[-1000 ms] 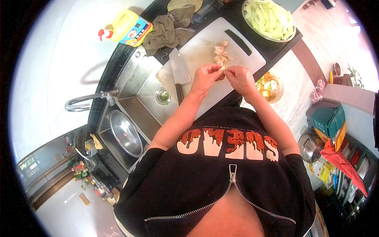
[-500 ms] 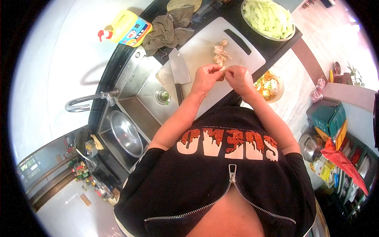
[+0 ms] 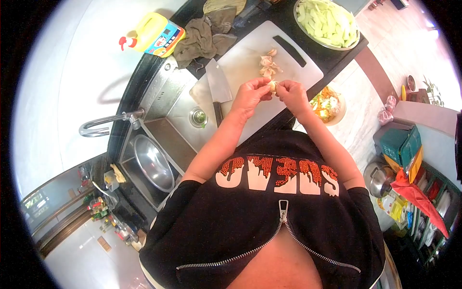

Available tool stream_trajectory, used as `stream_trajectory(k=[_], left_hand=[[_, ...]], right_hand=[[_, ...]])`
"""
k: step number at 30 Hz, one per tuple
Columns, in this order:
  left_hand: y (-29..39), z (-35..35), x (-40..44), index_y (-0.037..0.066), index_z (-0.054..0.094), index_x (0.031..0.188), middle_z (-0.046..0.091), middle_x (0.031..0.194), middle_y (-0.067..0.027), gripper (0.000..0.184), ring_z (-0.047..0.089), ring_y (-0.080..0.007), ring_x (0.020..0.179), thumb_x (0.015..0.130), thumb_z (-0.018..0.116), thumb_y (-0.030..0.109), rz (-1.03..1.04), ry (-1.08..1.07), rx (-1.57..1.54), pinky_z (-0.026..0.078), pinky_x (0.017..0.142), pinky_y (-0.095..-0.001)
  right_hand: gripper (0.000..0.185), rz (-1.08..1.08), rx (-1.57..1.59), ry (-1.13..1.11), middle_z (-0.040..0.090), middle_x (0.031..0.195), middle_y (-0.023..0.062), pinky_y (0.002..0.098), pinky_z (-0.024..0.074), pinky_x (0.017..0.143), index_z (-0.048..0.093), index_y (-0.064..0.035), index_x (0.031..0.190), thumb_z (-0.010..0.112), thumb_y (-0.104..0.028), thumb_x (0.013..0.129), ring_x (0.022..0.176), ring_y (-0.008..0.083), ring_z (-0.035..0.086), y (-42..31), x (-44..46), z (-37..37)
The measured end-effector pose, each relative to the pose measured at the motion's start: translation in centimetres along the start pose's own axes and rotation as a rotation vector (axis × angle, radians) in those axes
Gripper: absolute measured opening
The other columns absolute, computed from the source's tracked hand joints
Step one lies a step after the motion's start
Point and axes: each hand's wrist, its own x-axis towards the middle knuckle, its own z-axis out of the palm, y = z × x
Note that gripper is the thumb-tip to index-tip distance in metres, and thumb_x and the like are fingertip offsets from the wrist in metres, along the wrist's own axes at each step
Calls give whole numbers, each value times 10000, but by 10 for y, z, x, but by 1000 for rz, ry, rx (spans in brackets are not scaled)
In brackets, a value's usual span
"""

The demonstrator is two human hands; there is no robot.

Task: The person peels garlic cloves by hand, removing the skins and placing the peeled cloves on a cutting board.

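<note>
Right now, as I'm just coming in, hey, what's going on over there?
Someone is at a kitchen counter, pinching what looks like a garlic clove between the fingertips of their left hand and right hand, above a white cutting board. More pale pieces lie on the board just beyond the hands. A knife lies to the left, untouched, and a dish of green strips sits past the board's right corner.
</note>
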Motion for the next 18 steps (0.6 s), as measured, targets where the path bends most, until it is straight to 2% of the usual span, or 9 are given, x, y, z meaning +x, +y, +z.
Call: stream_trajectory(k=[2,5,6,9,12,18], left_hand=[[3,2,-1,2,582,1066,621,897,-47,249,593,-119,746,838,617,96,19,13,81,505,650,-244],[13,8,-6,3,607,1008,608,843,-30,212,567,-94,708,828,627,113,96,65,403,483,596,-225],[13,7,-5,3,611,990,604,831,-29,200,561,-91,697,825,627,114,98,25,384,477,588,-222],[13,4,-1,2,618,947,597,810,-28,170,551,-88,673,820,625,116,101,-52,324,469,574,-216],[15,4,-1,2,612,926,598,813,-36,151,557,-96,668,822,621,111,96,-44,265,478,583,-222],[8,-1,2,-7,608,902,608,816,-47,137,576,-109,673,814,626,95,54,-43,149,498,594,-232]], right_hand=[[177,-175,-189,56,611,639,116,328,468,548,638,-19,742,584,-183,777,558,233,578,-6,-4,-1],[152,-410,-407,115,613,688,154,373,475,583,627,-25,736,574,-161,779,616,328,583,-7,-5,-2],[145,-484,-468,129,611,706,164,387,475,594,623,-26,734,570,-153,779,638,355,580,-7,-5,-2],[150,-512,-464,123,613,713,164,381,471,594,622,-15,752,570,-151,789,646,355,585,-12,-7,-2],[154,-319,-275,13,612,711,169,378,470,594,623,-8,776,576,-154,789,645,340,594,-16,-9,-6],[154,-148,-175,-105,590,652,172,361,463,570,624,0,781,577,-146,786,574,283,582,-16,-8,-7]])
